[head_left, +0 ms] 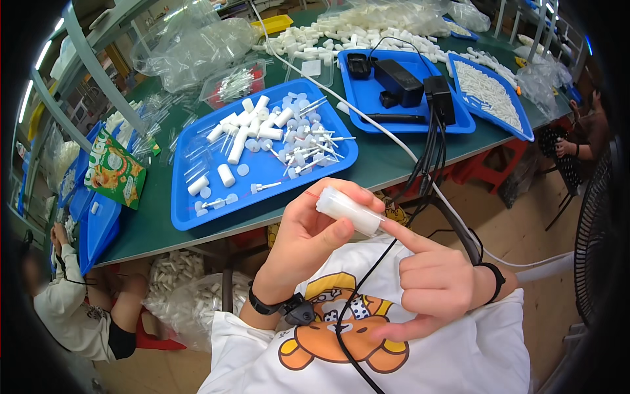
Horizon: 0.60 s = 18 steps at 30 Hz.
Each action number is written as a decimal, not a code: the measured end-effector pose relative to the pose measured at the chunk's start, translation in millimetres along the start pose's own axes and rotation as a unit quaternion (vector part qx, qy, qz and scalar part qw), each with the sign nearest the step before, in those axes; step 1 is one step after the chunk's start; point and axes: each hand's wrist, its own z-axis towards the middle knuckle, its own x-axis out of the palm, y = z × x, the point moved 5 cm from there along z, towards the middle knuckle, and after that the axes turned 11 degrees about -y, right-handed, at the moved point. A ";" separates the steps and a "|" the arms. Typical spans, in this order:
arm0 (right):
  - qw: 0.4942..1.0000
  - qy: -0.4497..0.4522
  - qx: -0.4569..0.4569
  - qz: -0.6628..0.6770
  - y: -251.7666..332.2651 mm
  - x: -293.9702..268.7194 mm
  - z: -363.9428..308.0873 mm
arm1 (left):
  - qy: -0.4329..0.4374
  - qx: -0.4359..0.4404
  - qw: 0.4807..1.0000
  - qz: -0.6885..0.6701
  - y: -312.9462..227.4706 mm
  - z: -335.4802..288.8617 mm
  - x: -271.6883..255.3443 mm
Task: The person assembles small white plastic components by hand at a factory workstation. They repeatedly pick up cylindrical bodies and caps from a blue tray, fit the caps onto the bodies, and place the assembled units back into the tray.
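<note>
My left hand (312, 226) is closed around a small white plastic cylinder (351, 210), held tilted above my lap. A thin red piece sticks out by its upper-left end. The index finger of my right hand (433, 276) is stretched out, its tip touching the cylinder's lower-right end. The thumb is spread away, and the other fingers are curled with nothing visible in them. Beyond my hands, a blue tray (262, 205) holds white cylinders (252, 125), translucent round caps with thin stems (308, 141) and clear tubes (197, 157).
Another blue tray (453, 127) carries black adapters (397, 82) and cables. Small white parts fill a tray (489, 92) at right. A green snack packet (117, 169) stands left. A black cable (357, 289) hangs before me. A fan (597, 230) is at right; another person (79, 308) sits left.
</note>
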 end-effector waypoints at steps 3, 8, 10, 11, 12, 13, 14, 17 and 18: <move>1.000 -0.008 0.009 -0.001 -4.0 -1.9 0.8 | -0.036 -0.005 0.998 0.046 -5.7 1.5 4.4; 1.000 -0.003 -0.002 -0.024 -5.1 -6.5 1.4 | -0.063 -0.024 0.995 0.076 -5.5 1.5 3.1; 0.998 0.017 -0.024 -0.052 -2.6 -5.4 0.8 | -0.074 -0.026 0.995 0.066 -3.4 1.7 -1.4; 0.998 0.017 -0.025 -0.052 -2.9 -3.8 -0.1 | -0.058 -0.018 0.997 0.051 -2.2 2.1 -3.3; 0.998 0.016 -0.025 -0.051 -3.5 -2.0 -2.0 | -0.042 -0.012 0.998 0.035 -0.3 3.1 -5.7; 0.998 0.015 -0.025 -0.051 -3.7 -1.0 -3.0 | -0.026 -0.006 0.999 0.020 0.3 3.5 -6.0; 0.998 0.022 -0.029 -0.056 -3.1 -0.3 -3.0 | -0.029 -0.007 0.999 0.020 0.9 3.8 -5.5; 0.996 0.031 -0.047 -0.068 -3.5 2.7 -4.1 | -0.040 -0.010 0.999 0.025 3.1 3.5 -6.2; 0.996 0.024 -0.056 -0.071 -4.5 4.7 -7.0 | -0.042 -0.013 0.999 0.032 3.8 3.0 -7.1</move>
